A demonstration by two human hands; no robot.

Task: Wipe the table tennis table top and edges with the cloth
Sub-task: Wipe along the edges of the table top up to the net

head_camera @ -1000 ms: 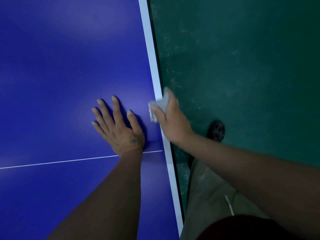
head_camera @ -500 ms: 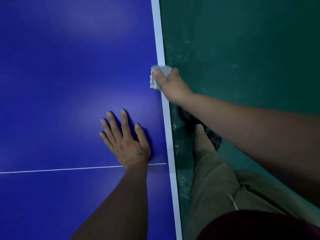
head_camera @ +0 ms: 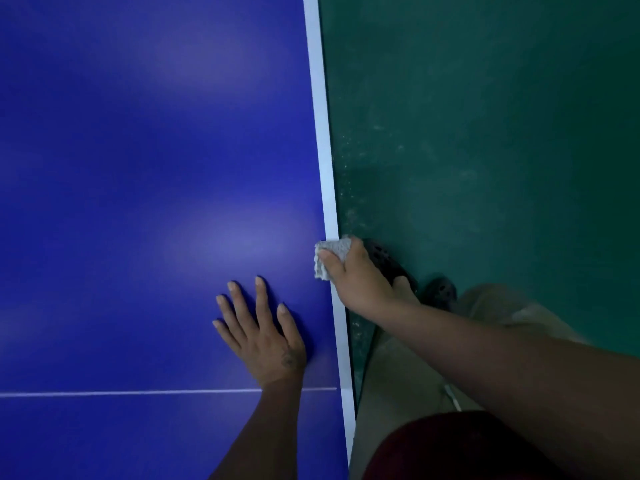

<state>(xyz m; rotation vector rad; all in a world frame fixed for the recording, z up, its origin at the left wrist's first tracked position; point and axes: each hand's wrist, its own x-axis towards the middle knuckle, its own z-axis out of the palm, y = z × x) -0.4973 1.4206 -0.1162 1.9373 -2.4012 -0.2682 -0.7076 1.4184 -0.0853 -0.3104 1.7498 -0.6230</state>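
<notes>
The blue table tennis table top point(head_camera: 138, 168) fills the left of the view, with a white edge stripe point(head_camera: 322, 133) along its right side. My right hand point(head_camera: 356, 282) grips a small grey cloth point(head_camera: 327, 256) folded over that edge, thumb on the top side and fingers wrapped down over the side. My left hand point(head_camera: 259, 330) lies flat on the blue top with fingers spread, just left of the edge and a little nearer me than the cloth.
A thin white line point(head_camera: 138, 393) crosses the table top near my left wrist. Dark green floor point(head_camera: 485, 150) lies to the right of the table. My legs and dark perforated shoes point(head_camera: 388, 265) stand close beside the table edge.
My right hand has slid the cloth back along the edge towards me, after moving it away the moment before. My left hand stays flat on the top.
</notes>
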